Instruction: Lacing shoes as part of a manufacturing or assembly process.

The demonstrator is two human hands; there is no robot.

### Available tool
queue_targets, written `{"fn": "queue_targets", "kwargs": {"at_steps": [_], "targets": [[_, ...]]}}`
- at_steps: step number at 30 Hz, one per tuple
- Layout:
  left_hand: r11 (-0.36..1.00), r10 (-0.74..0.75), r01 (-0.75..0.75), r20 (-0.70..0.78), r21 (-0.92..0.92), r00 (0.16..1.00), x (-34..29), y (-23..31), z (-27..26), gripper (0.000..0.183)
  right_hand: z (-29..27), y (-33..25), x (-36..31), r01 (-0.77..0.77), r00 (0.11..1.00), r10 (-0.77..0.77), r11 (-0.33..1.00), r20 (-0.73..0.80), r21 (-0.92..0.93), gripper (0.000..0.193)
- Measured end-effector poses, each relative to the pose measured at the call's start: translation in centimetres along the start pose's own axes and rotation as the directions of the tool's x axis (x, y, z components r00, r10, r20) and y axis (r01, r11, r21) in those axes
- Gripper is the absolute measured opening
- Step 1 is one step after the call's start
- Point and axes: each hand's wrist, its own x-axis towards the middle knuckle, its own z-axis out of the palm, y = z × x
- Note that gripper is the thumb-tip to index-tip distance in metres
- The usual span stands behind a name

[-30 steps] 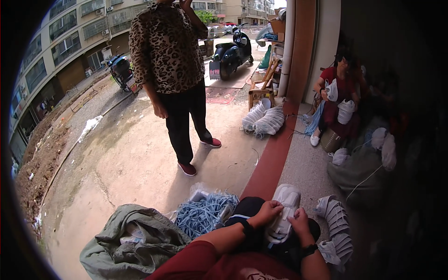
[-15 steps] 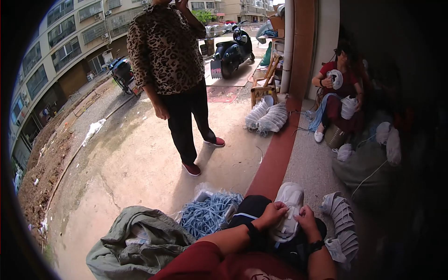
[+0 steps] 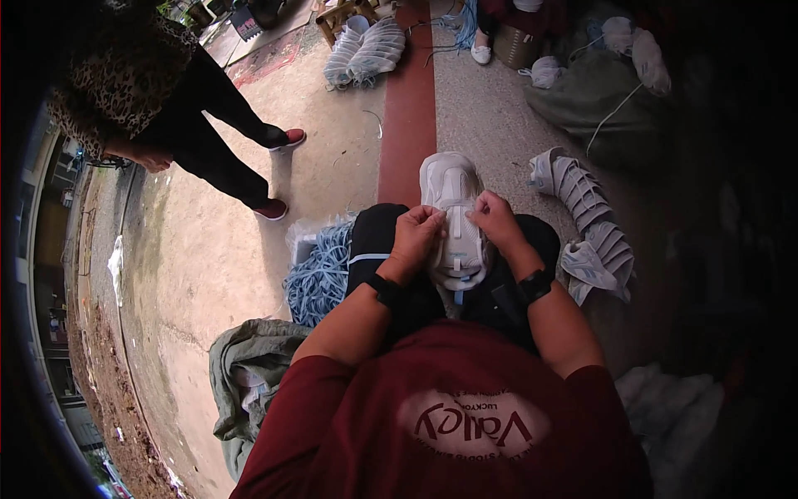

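Note:
A white shoe upper (image 3: 454,179) rests across my knees, with its toe end pointing away and a light blue tab at its near end. My left hand (image 3: 416,237) is closed in a pinch at the left side of the lacing area. On the opposite side my right hand (image 3: 500,223) also pinches with thumb and forefinger. What lies between the fingertips of either hand is too small to make out. To the left of my knee is a heap of light blue laces (image 3: 318,279). A nested row of white shoe uppers (image 3: 588,212) lies on the right.
A person in a leopard-print top (image 3: 133,79) stands at left. Farther off are more stacked shoe uppers (image 3: 366,54) and a seated person's white shoe (image 3: 480,55). A green cloth bundle (image 3: 249,358) lies near left, a dark green sack (image 3: 582,108) far right.
My view has tilted down and turned, so the shoe upper and hands appear higher. Both hands stay at the lacing area. The standing person's raised arm is out of sight.

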Motion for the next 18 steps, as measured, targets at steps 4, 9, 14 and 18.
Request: {"fn": "queue_targets", "kwargs": {"at_steps": [4, 9, 14, 18], "targets": [[0.997, -0.074, 0.074, 0.031, -0.012, 0.997, -0.7, 0.7, -0.2, 0.013, 0.1, -0.7, -0.3, -0.078, 0.995, 0.074, 0.994, 0.059, 0.072, 0.024], [0.974, -0.064, 0.049, 0.062, 0.221, 0.996, 0.2, 1.6, -0.4, 0.013, 0.1, -0.6, 0.0, -0.108, 0.992, 0.101, 0.991, 0.079, 0.079, 0.024], [0.897, -0.132, 0.075, 0.102, 0.436, 0.986, 2.1, 2.8, -0.5, 0.014, 0.4, 0.2, 1.1, -0.097, 0.995, 0.098, 0.994, 0.035, -0.042, 0.024], [0.817, -0.144, -0.051, 0.290, 0.574, 0.946, 3.8, 4.6, -0.3, 0.014, 0.2, 0.3, 2.2, -0.139, 0.990, 0.141, 0.985, 0.014, -0.104, 0.022]]}}
